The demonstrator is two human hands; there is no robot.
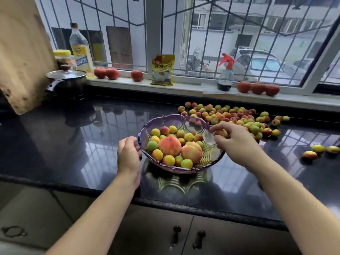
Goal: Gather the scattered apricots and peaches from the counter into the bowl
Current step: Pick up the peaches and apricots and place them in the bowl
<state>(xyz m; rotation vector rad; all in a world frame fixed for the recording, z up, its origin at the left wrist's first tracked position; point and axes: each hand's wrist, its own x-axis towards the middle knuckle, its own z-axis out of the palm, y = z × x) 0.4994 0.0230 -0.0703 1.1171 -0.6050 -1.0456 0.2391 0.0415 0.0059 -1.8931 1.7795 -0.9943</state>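
Note:
A clear purple scalloped bowl (145, 128) stands on the black counter and holds two peaches (169, 145) and several apricots. My left hand (128, 153) curls round the bowl's left rim. My right hand (233, 138) hovers over the bowl's right rim, its fingers pinching an apricot (221, 133). Behind and to the right of the bowl lies a heap of several apricots (233, 115). Three more apricots (319, 150) lie apart at the far right.
On the windowsill rest six red peaches (258, 88), a spray bottle (225, 74), a yellow packet (162, 69), an oil bottle (80, 48) and a jar. A black lidded pot (66, 83) and a wooden board (22, 52) stand at the left. Cabinet doors with knobs lie below the counter edge.

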